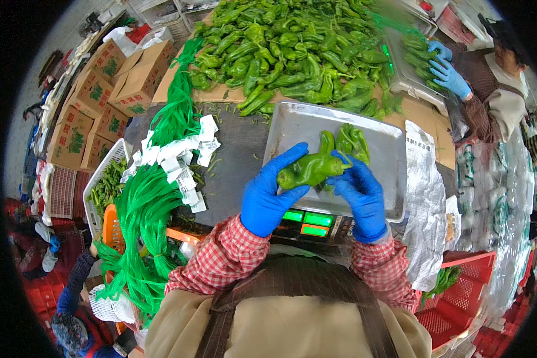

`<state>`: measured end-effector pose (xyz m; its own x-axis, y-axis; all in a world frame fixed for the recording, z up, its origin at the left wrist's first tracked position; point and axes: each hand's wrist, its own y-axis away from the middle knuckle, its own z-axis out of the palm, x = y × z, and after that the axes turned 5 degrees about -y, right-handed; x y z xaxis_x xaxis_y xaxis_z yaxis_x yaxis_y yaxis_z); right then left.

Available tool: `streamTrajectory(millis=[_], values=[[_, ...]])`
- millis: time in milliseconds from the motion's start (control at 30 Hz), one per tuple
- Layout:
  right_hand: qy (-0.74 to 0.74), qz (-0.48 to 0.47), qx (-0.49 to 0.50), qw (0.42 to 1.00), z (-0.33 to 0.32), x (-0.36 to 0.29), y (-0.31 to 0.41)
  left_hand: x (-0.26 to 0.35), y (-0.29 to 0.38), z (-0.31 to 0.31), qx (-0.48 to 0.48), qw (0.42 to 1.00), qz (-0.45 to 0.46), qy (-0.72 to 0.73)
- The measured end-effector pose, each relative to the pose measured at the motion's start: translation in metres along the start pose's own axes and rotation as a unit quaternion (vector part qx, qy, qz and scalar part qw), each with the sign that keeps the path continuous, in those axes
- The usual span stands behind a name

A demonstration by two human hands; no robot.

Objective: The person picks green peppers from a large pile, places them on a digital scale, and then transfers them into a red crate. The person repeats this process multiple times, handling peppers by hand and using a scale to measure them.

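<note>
My left hand (268, 192), in a blue glove, holds a curved green pepper (308, 170) by its blunt end over a metal tray. The fingertips of my right hand (360, 192), gloved too, are at the pepper's stem end. Beneath lies the shallow metal tray (389, 179) of a weighing scale, with a few more green peppers (352, 139) on it, partly hidden by my hands. The scale's green display (317, 219) shows between my wrists. Beyond the tray spreads a large heap of green peppers (286, 49).
Green mesh bags (145, 210) with white tags (179, 161) hang at left, near a white basket (91, 192) and cardboard boxes (89, 98). A printed silver sheet (423, 201) lies right of the tray, above a red crate (461, 295). A co-worker's gloved hands (449, 71) handle peppers at upper right.
</note>
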<state>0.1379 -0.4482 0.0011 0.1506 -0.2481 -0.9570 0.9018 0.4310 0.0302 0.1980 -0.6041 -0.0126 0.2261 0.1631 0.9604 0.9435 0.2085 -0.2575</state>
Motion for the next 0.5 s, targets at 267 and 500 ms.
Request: streamTrajectory(millis=[267, 500], values=[[0.254, -0.173, 0.061, 0.949, -0.007, 0.000, -0.010, 0.014, -0.010, 0.003, 0.012, 0.998, -0.039, 0.055], [0.015, 0.094, 0.027, 0.995, -0.006, 0.000, -0.005, -0.018, 0.004, -0.010, -0.052, 0.965, -0.091, 0.242]])
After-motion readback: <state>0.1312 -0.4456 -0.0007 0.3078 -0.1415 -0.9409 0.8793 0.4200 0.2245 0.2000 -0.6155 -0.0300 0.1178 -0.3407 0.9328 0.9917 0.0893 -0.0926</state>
